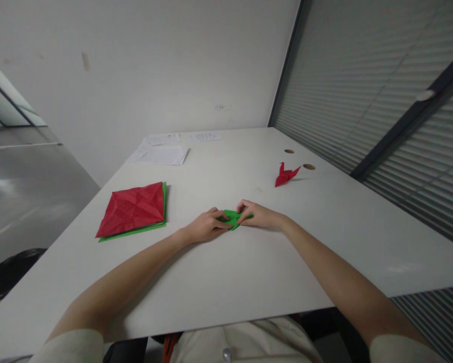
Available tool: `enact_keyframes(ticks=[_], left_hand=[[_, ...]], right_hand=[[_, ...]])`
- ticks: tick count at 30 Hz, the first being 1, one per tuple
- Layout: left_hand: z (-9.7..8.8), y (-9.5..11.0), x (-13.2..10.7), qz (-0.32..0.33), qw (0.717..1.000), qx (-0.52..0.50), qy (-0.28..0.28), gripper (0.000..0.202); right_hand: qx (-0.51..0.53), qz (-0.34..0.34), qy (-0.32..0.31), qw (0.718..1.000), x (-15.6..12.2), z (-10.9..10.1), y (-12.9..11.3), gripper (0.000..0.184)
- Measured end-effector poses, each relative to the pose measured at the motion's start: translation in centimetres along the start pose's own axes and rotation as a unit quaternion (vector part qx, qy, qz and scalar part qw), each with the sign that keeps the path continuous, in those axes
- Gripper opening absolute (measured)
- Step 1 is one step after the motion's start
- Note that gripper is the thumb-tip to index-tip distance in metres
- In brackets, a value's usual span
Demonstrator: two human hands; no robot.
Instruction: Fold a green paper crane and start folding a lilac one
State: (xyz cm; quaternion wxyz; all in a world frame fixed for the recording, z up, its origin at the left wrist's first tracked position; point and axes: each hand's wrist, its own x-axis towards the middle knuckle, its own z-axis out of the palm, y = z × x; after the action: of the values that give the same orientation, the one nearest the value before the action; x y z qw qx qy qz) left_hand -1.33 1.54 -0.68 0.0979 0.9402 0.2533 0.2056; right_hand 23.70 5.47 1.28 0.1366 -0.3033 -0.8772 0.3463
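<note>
White tabletop bears a seemingly finished red paper bird beyond the fingers of the right hand, which, with the left hand, pinches compactly folded, apparently unfinished green paper.

Soft, dim light casts faint shadows on the table.
</note>
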Motion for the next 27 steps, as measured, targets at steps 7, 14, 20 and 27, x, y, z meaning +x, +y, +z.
enact_keyframes(ticks=[7, 14, 20, 27], left_hand=[[-0.2, -0.07, -0.01, 0.007, 1.0, -0.006, -0.013, 0.028], [-0.35, 0.17, -0.01, 0.029, 0.999, 0.028, -0.019, 0.029], [-0.25, 0.34, 0.05, 0.033, 0.997, 0.064, -0.006, 0.029], [-0.35, 0.13, 0.09, 0.042, 0.998, 0.043, -0.013, 0.027]], right_hand=[[0.009, -0.006, 0.009, 1.0, 0.14, 0.14, 0.45, 0.016], [-0.005, -0.018, 0.005, 1.0, 0.23, 0.0, 0.78, 0.013], [-0.023, -0.024, 0.007, 0.999, 0.18, -0.2, 0.83, 0.011], [-0.026, -0.021, -0.001, 0.999, 0.05, -0.26, 0.64, 0.012]])
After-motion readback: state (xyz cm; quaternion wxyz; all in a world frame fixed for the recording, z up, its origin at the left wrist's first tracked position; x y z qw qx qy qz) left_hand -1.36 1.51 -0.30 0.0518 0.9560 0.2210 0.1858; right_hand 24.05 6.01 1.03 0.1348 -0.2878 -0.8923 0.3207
